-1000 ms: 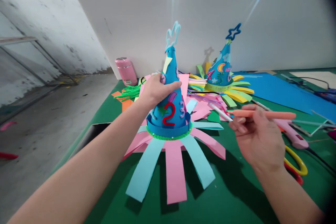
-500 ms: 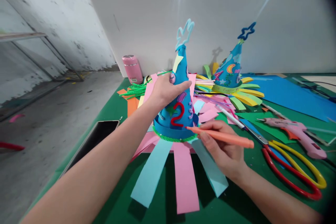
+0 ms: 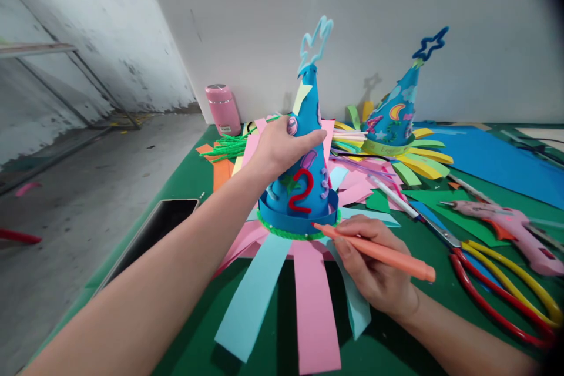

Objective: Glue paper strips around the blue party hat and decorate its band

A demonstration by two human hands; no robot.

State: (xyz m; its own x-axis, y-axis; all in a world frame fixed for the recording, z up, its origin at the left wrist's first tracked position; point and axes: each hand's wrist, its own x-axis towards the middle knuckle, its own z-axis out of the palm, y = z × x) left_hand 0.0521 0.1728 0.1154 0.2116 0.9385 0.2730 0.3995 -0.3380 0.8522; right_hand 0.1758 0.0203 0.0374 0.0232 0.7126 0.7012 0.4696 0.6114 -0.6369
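Observation:
A blue paper party hat [image 3: 282,194] stands upright in front of me, with a red 2, a light blue wire star on its tip and a green trim round its brim band. My left hand [image 3: 288,144] is wrapped round the cone's upper part, so part of the cone is hidden. Pinched in my right hand [image 3: 374,264] is an orange marker pen [image 3: 392,255], its dark tip at the blue brim band just below the red 2. Light blue and pink paper strips [image 3: 315,311] spread from the brim toward me.
A second blue party hat [image 3: 396,111] stands at the back right. Scissors [image 3: 462,270] and a pink glue gun [image 3: 506,223] lie on the right. A phone [image 3: 154,235] lies left, near the table edge; a pink bottle [image 3: 223,110] stands behind. Green pipe cleaners [image 3: 227,147] lie nearby.
The marker's tip has moved down slightly, from beside the foot of the red 2 to the brim band. My left hand keeps its hold; the view has shifted a little.

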